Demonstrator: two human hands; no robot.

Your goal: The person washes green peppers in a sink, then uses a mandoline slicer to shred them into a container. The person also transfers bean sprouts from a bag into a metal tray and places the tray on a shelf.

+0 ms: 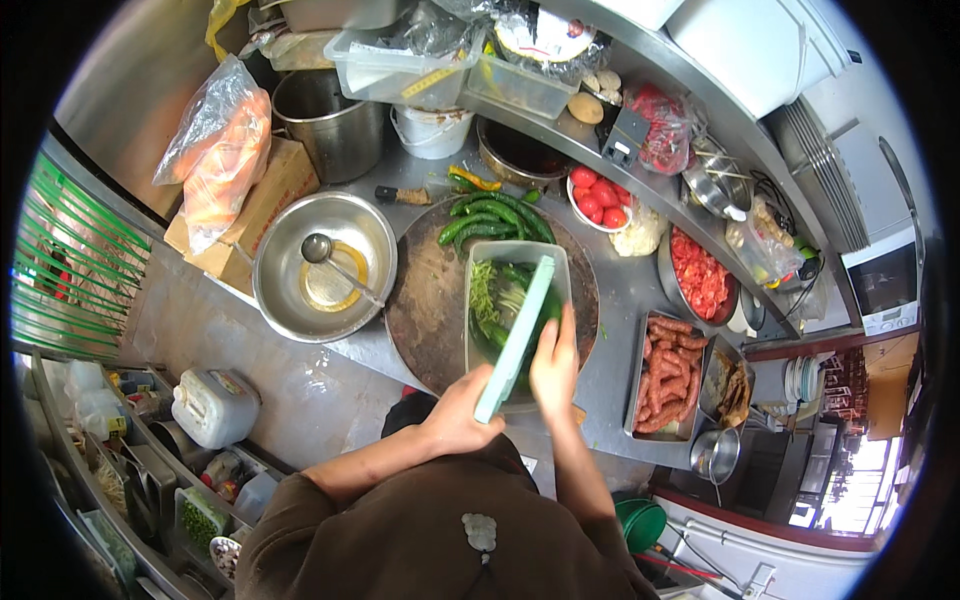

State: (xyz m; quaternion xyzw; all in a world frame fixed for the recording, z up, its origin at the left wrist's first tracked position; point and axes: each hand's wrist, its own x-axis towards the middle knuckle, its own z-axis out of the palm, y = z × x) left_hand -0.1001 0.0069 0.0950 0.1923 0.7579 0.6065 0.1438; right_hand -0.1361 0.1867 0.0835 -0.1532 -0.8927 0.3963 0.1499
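Note:
My left hand (461,416) grips the near end of a pale green plastic lid (517,341), which stands tilted on edge. At the lid's right side is my right hand (553,367), its fingers against the lid near the box's right rim. Beneath the lid is a clear plastic box (474,259) holding green peppers (495,331) and shredded greens (482,289); the lid hides part of its contents. The box rests on a round wooden chopping board (427,292). Several long green peppers (491,214) lie on the board beyond it.
Left of the board sits a steel bowl (274,270) with a ladle (316,248). A knife handle (403,196) lies behind. To the right stand a tray of sausages (667,375), chopped tomatoes (697,274) and whole tomatoes (598,196). A steel shelf (577,135) overhangs the back.

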